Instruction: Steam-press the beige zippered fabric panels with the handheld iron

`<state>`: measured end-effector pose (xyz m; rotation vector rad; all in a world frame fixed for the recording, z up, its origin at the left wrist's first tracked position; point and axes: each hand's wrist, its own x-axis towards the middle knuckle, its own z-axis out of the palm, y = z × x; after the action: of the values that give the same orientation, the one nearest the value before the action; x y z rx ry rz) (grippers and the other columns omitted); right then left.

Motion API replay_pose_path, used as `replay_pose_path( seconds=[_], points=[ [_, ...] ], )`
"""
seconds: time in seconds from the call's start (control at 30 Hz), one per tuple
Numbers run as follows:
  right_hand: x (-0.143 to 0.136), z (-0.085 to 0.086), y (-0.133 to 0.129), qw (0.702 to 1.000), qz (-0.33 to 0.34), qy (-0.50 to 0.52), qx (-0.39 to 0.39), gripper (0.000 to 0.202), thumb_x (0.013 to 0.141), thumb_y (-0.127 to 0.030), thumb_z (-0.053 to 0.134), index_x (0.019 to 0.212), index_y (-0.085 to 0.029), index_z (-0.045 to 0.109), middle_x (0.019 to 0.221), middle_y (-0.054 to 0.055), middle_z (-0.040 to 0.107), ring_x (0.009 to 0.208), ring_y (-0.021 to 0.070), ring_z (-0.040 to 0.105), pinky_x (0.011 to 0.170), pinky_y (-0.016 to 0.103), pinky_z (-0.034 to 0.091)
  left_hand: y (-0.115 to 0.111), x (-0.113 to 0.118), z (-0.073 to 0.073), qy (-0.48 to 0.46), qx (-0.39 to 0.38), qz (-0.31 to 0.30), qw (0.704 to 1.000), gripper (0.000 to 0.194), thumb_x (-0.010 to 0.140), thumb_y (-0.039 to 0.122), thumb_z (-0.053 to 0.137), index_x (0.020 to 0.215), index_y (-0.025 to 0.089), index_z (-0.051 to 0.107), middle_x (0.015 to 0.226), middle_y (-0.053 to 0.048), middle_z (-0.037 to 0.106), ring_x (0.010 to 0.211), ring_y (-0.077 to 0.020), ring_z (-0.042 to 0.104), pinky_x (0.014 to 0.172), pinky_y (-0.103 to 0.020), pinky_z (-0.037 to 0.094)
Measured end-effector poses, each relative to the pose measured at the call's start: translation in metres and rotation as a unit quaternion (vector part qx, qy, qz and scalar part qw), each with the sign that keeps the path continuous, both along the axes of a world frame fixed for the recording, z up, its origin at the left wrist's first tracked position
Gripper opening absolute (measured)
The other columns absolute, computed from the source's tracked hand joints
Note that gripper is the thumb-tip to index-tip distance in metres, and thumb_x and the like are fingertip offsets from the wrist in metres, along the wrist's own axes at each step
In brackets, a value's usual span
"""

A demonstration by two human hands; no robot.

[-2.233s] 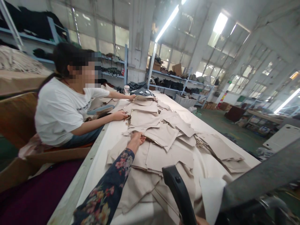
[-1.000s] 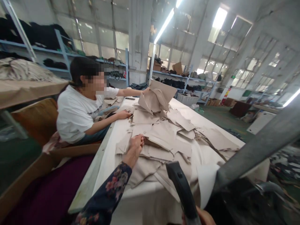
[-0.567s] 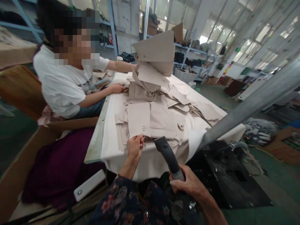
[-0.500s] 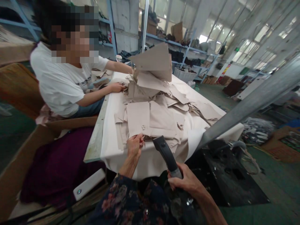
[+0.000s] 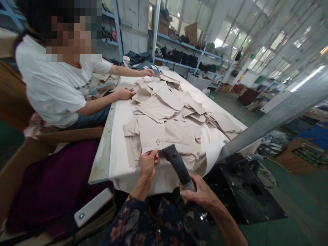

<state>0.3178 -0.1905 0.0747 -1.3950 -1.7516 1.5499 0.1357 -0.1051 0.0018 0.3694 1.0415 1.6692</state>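
My left hand (image 5: 148, 165) pinches the front edge of a beige fabric piece (image 5: 151, 131), which carries a small ring-like mark near that edge. In my right hand (image 5: 196, 191) is a black handheld tool (image 5: 176, 164), gripped round its grey lower part. The tool's flat head lies close to the fabric's edge, just right of my left fingertips. Under and beside the held piece are more beige pieces (image 5: 180, 133) in layers. A loose heap of beige pieces (image 5: 164, 99) lies farther back on the table.
At the left a person in a white shirt (image 5: 56, 85) reaches both hands to the heap. A slanting metal pole (image 5: 271, 116) crosses the table's right side. Purple cloth (image 5: 58, 181) fills a box at the lower left. A black machine (image 5: 251, 191) stands at the right.
The raised beige pieces at the back now lie down on the heap, and the other person's far hand shows. The tool's head has moved left, closer to my left fingers.
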Motion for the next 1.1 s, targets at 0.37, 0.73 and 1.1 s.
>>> replay_pose_path(
  seconds=[0.37,0.73,1.1],
  points=[
    [0.016,0.001,0.013,0.997,-0.05,0.051,0.007,0.018,0.073,-0.024,0.061,0.086,-0.016,0.051,0.054,-0.004,0.055,0.047,0.0116,0.052,0.048,0.022,0.04,-0.03,-0.007,0.015,0.284,-0.027,-0.071,0.956,0.021,0.072,0.034,0.056,0.059,0.017,0.058,0.045,0.002,0.05,0.037,-0.0089,0.039,0.042,-0.023,0.029],
    [0.028,-0.012,0.017,0.997,-0.029,0.062,0.029,0.013,0.069,-0.019,0.057,0.08,-0.015,0.051,0.053,-0.004,0.055,0.045,0.0113,0.052,0.045,0.02,0.039,-0.003,0.006,0.026,0.802,-0.021,0.015,0.597,0.023,0.083,0.029,0.05,0.098,0.014,0.059,0.088,-0.011,0.058,0.082,-0.023,0.056,0.068,-0.031,0.041],
    [0.021,-0.011,0.022,0.997,0.02,0.071,-0.004,0.012,0.072,-0.018,0.057,0.081,-0.016,0.051,0.052,-0.005,0.054,0.044,0.0103,0.052,0.044,0.019,0.039,0.013,-0.037,0.007,0.369,0.056,-0.081,0.924,0.017,0.067,0.023,0.062,0.079,0.015,0.072,0.066,-0.005,0.067,0.059,-0.0147,0.058,0.055,-0.023,0.043]
  ],
)
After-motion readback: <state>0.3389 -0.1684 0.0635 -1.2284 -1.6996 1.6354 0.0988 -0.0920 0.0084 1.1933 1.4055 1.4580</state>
